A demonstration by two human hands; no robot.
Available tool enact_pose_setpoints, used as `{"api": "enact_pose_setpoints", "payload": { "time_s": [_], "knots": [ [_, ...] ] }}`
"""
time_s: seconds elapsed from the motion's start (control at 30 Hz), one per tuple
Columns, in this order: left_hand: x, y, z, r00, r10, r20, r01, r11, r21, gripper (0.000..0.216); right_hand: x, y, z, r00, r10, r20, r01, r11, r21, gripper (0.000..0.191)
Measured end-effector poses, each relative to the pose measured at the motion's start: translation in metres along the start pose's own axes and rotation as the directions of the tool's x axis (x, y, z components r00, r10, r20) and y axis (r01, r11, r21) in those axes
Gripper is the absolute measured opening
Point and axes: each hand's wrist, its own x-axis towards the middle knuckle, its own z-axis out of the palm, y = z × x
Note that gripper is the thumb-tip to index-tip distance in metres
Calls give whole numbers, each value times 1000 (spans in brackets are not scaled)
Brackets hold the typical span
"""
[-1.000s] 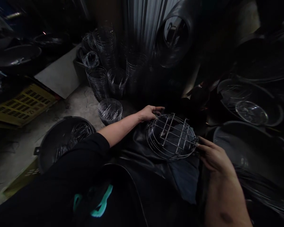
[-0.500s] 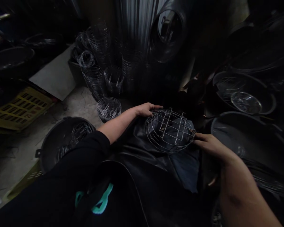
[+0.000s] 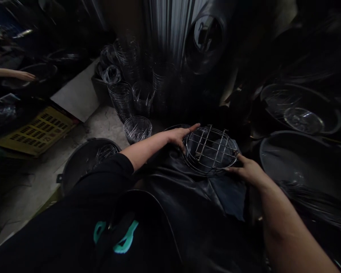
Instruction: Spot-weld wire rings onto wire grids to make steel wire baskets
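A round wire rack (image 3: 209,149), a grid of bars inside stacked rings, rests on black leather-like sheeting (image 3: 187,197) over my lap. My left hand (image 3: 179,135) holds its left rim, fingers curled along the wire. My right hand (image 3: 246,170) pinches the rack's right edge with thumb and fingers. Both hands grip the same rack between them.
Stacks of wire rings (image 3: 122,94) and a small wire basket (image 3: 138,129) stand on the concrete floor ahead. A black tub with wire pieces (image 3: 88,161) sits at left, large dark basins (image 3: 301,113) at right. A yellow crate (image 3: 36,131) lies far left, near another person's hand (image 3: 24,76).
The rack has shifted slightly up and away with both hands still on its rim. My view swung right, and another person's arm has come into sight at far left.
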Motion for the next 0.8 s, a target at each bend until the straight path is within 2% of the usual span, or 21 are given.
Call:
{"api": "enact_pose_setpoints", "payload": {
  "time_s": [0.1, 0.2, 0.27, 0.33, 0.5, 0.63, 0.8],
  "knots": [
    [1, 0, -12, 997, -75, 31, 81, 937, -339, 113, -11, -1, -4, 999, 52, 16, -54, 990, 129, 58],
    [8, 2, -20, 973, -222, -70, 144, 811, -567, 81, -25, -5, -3, 990, 138, -6, -119, 868, 482, 60],
    [18, 6, -20, 952, -265, -155, 127, 800, -587, 69, -33, -13, 1, 988, 151, -22, -100, 754, 650, 58],
    [30, 13, -16, 945, -268, -186, 114, 805, -582, 66, -39, -24, 7, 991, 129, -33, -70, 712, 699, 57],
    [52, 28, -2, 953, -242, -185, 92, 808, -582, 71, -42, -43, 16, 988, 122, -94, -21, 709, 705, 61],
    [53, 29, 2, 963, -191, -192, 41, 805, -592, 76, -41, -43, 15, 985, 152, -84, -39, 663, 748, 58],
    [51, 23, 2, 976, -159, -151, 42, 811, -583, 80, -42, -44, 15, 980, 177, -92, -62, 707, 705, 65]
  ]
}}
